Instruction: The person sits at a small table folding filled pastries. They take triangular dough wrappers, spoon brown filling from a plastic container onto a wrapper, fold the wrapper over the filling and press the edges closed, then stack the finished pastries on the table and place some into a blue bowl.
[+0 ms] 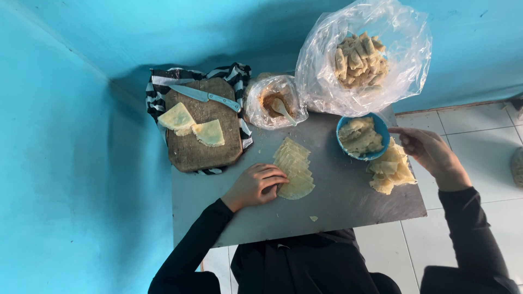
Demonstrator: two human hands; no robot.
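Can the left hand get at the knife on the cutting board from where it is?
Probably yes. The left hand rests on the fanned wrappers, and the knife lies bare along the far edge of the cutting board. Only open tabletop and two folded wrappers lie between, low enough to reach over.

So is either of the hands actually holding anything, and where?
Nothing is gripped. The left hand rests its fingertips on the near end of the fanned wrapper row. The right hand touches the blue bowl at its rim.
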